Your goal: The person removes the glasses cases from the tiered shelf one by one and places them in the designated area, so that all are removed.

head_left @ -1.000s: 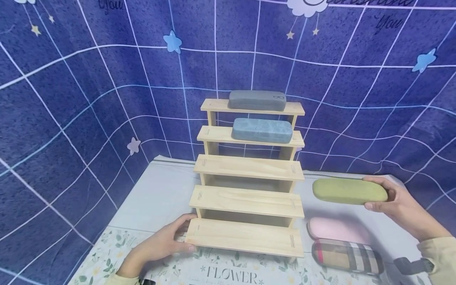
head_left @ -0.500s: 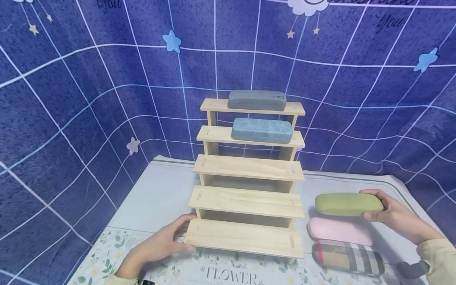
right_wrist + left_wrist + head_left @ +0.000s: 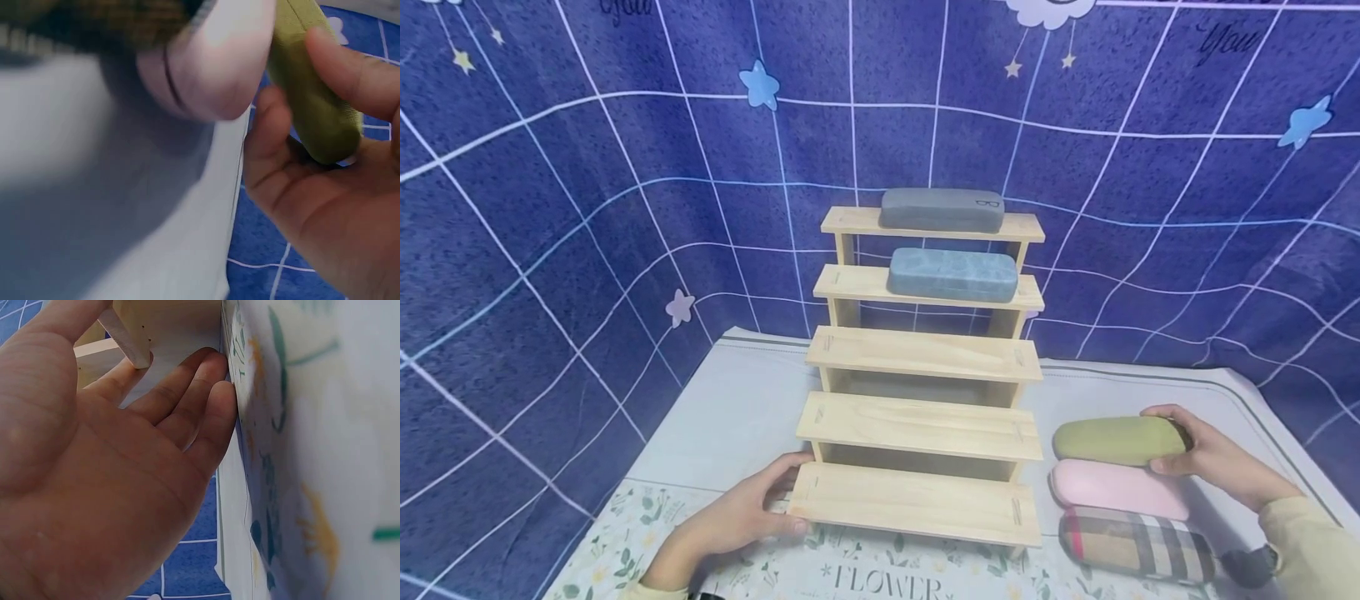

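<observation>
At the right in the head view, my right hand [image 3: 1206, 454] grips a green glasses case [image 3: 1116, 440] by its right end, thumb on the near side. The right wrist view shows that end of the green case [image 3: 319, 94] between thumb and fingers. Just in front of it lies a pink glasses case [image 3: 1120, 487], then a plaid one [image 3: 1131, 546]. My left hand [image 3: 737, 512] holds the left end of the lowest step of a wooden stepped rack [image 3: 917, 500], thumb at the front edge, fingers behind. In the left wrist view several fingers [image 3: 209, 419] lie beside the tablecloth.
A grey glasses case [image 3: 940, 210] sits on the rack's top step and a blue one [image 3: 952, 275] on the step below. The white tablecloth [image 3: 730, 383] has a floral front part. A blue gridded curtain [image 3: 587, 208] stands behind and at the left.
My right hand has lowered the green case toward the table and slightly left, to just behind the pink case. My left hand stays at the lowest step.
</observation>
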The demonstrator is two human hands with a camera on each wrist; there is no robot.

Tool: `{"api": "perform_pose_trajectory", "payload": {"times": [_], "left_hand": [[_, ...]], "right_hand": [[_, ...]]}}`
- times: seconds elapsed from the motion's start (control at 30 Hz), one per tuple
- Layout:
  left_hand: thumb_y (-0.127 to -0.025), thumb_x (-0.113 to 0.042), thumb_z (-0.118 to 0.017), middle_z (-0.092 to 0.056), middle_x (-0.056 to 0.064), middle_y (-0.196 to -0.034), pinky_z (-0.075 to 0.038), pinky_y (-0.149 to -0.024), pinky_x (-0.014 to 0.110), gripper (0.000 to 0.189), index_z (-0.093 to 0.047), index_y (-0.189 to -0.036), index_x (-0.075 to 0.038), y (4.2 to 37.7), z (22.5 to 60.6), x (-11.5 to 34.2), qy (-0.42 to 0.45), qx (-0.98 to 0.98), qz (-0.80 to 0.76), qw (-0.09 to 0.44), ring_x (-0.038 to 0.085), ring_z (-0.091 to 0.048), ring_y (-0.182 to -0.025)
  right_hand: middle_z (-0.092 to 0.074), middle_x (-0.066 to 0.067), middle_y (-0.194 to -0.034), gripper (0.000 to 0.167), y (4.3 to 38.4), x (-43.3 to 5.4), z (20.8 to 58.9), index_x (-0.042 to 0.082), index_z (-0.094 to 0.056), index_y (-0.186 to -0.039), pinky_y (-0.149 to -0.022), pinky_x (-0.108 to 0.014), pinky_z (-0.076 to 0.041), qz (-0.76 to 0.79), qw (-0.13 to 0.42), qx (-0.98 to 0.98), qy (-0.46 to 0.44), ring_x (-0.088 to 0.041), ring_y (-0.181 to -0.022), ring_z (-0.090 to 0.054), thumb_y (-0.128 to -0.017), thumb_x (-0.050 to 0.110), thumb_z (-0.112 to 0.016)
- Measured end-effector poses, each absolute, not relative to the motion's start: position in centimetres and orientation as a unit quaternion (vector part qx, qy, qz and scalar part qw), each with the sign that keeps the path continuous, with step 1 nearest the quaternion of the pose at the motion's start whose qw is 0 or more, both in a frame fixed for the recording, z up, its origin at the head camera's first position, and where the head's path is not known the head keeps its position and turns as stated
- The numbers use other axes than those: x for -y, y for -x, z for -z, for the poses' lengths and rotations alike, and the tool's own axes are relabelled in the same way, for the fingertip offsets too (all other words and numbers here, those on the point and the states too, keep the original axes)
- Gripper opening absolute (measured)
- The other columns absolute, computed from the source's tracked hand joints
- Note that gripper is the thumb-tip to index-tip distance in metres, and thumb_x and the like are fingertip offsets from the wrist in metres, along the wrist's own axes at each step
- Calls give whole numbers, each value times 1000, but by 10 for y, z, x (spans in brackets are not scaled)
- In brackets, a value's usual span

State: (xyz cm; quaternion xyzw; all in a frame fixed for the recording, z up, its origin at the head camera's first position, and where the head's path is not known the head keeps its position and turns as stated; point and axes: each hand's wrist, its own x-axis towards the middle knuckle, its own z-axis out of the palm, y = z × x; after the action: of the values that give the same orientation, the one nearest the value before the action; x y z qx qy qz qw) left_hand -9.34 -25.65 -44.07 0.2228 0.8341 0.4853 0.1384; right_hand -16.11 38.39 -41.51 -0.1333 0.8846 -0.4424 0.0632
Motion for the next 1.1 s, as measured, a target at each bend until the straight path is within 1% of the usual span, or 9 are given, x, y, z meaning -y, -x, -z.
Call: {"api": "perform_pose_trajectory", "payload": {"times": [0.1,0.2,0.27,0.33,0.43,0.53,0.67,0.87,1.1], "left_hand": [[-87,-28,-80,-56,8,-143,-31,-109,69,79,-38,-153,-19,93,440,256,-218,-833,-488,143,37,-49,-133],[-87,-28,-80,-55,9,-144,-31,-109,69,79,-37,-153,-19,92,439,255,-216,-834,-487,142,38,-49,-133],[-87,-27,-80,-55,11,-143,-32,-108,69,80,-37,-154,-18,91,438,256,-219,-834,-486,141,38,-50,-133],[-87,-28,-80,-55,11,-143,-33,-108,68,80,-37,-154,-17,91,438,256,-222,-835,-484,138,38,-50,-132],[-87,-28,-80,-56,10,-143,-34,-108,67,81,-36,-154,-17,91,438,256,-225,-836,-481,137,37,-51,-132],[-87,-28,-80,-56,10,-143,-35,-108,66,81,-36,-154,-18,91,439,256,-227,-836,-480,136,37,-51,-131],[-87,-28,-80,-56,9,-143,-34,-108,66,81,-37,-154,-19,92,441,257,-223,-838,-480,134,36,-51,-132],[-86,-29,-80,-56,8,-143,-31,-110,67,81,-37,-154,-20,94,444,258,-219,-840,-478,133,35,-51,-132],[-86,-30,-80,-55,8,-145,-31,-109,68,80,-38,-154,-22,93,441,257,-205,-845,-474,142,36,-50,-133]], "right_hand": [[-60,-16,-117,74,164,-383,413,-9,-42,-139,-83,-32,-51,393,70,-908,124,-14,-100,-57,-79,8,-81],[-56,-32,-127,72,165,-383,410,-10,-42,-142,-87,-54,-53,355,94,-920,139,-40,-112,-57,-82,9,-78],[-47,-42,-133,69,165,-383,409,-13,-41,-141,-88,-69,-47,341,112,-921,153,-59,-118,-48,-84,7,-74],[-38,-47,-138,67,164,-381,409,-14,-40,-142,-92,-75,-41,336,124,-919,163,-68,-123,-36,-86,6,-70],[-35,-48,-140,63,163,-377,408,-14,-40,-141,-93,-78,-36,328,121,-922,170,-70,-126,-31,-90,8,-69],[-38,-46,-140,59,164,-372,408,-13,-43,-141,-91,-76,-41,309,120,-930,162,-68,-124,-37,-97,19,-66],[-46,-43,-136,56,168,-363,407,-10,-50,-138,-88,-74,-44,275,104,-942,165,-66,-120,-44,-101,30,-62],[-58,-37,-126,48,175,-353,408,-7,-55,-134,-89,-76,-41,243,68,-942,220,-62,-116,-50,-99,24,-65],[-62,-32,-123,43,178,-348,409,-5,-59,-130,-90,-73,-43,243,62,-936,248,-59,-115,-53,-95,18,-69]]}}
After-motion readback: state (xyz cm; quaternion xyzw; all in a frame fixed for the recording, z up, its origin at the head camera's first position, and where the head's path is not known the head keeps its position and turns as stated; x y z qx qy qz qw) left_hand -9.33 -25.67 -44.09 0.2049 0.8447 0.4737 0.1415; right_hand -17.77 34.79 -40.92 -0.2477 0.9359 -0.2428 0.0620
